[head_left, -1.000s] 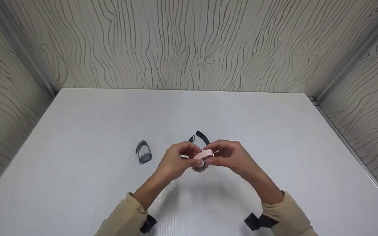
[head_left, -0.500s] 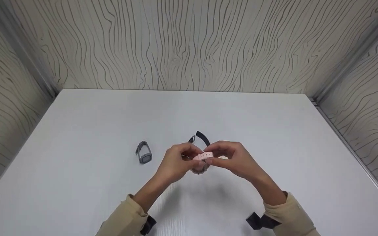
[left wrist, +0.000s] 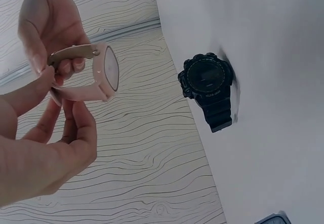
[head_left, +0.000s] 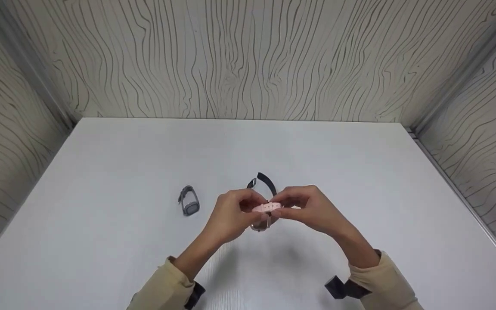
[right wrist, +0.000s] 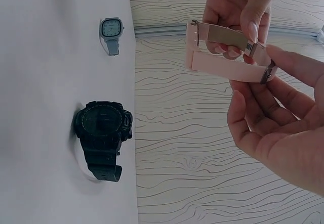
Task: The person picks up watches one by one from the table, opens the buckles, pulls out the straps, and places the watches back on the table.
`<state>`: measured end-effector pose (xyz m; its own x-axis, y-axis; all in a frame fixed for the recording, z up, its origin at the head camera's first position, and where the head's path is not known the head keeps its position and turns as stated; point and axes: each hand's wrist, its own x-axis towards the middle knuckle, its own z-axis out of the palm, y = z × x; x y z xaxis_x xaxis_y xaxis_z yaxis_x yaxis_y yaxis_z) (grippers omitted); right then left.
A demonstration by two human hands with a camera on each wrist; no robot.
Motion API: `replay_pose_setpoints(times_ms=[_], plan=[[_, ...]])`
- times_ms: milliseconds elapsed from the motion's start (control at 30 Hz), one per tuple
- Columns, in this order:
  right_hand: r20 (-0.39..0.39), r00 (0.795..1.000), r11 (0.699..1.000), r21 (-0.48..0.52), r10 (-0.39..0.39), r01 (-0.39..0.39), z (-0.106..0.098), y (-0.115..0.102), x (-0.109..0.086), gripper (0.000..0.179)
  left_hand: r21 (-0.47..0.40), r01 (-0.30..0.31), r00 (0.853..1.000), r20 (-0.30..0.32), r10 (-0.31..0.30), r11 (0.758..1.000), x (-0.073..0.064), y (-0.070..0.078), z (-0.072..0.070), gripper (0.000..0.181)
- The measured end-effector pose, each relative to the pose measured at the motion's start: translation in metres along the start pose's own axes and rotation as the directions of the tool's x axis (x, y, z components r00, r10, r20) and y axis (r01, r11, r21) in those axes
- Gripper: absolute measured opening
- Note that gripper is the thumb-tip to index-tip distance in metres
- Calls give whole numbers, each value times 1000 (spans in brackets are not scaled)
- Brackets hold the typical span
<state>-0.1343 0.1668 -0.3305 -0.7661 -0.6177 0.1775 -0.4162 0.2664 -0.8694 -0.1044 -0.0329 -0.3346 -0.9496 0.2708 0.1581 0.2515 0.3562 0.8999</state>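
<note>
A pink wristwatch (head_left: 269, 207) is held off the table between both hands, its strap bent into a loop. My left hand (head_left: 228, 217) pinches the strap on one side, thumb and fingertips on the band. Opposite it, my right hand (head_left: 312, 211) pinches the strap by the metal buckle (right wrist: 269, 73), which shows in the right wrist view. The round watch face (left wrist: 111, 68) points away from the fingers in the left wrist view. Fingers partly cover the overlapping strap ends, so I cannot tell whether the buckle is fastened.
Just beyond the hands a chunky black watch (right wrist: 101, 125) lies on the white table (head_left: 136, 159), mostly hidden in the head view. A grey watch (head_left: 191, 208) rests to the left. Wood-patterned panels (head_left: 230, 60) enclose the table's back and sides.
The pink strap has turned from slanted to nearly level, and its loose end no longer sticks out. Both hands have sunk slightly toward the person. The two watches on the table stay put.
</note>
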Motion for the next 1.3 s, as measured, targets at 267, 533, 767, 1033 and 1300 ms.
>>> replay_pose_setpoints(times_ms=[267,533,767,1033,1300], plan=[[-10,998,998,15,-68,68,2,0,-1,13,8,5,1000,16,-5,1000,-3,-1,2,16],[-40,996,996,25,-81,82,3,-1,-1,12,18,-27,1000,4,27,999,-2,-4,2,15],[-52,995,993,80,-83,87,1,-2,-1,12,-7,-72,997,12,72,997,-1,-9,-1,13],[-56,996,991,115,-66,73,2,-1,0,13,-25,-79,997,18,79,997,-1,-16,-4,16],[-62,998,993,118,-13,20,0,0,1,13,-19,-73,997,33,73,997,-2,-24,-6,16]])
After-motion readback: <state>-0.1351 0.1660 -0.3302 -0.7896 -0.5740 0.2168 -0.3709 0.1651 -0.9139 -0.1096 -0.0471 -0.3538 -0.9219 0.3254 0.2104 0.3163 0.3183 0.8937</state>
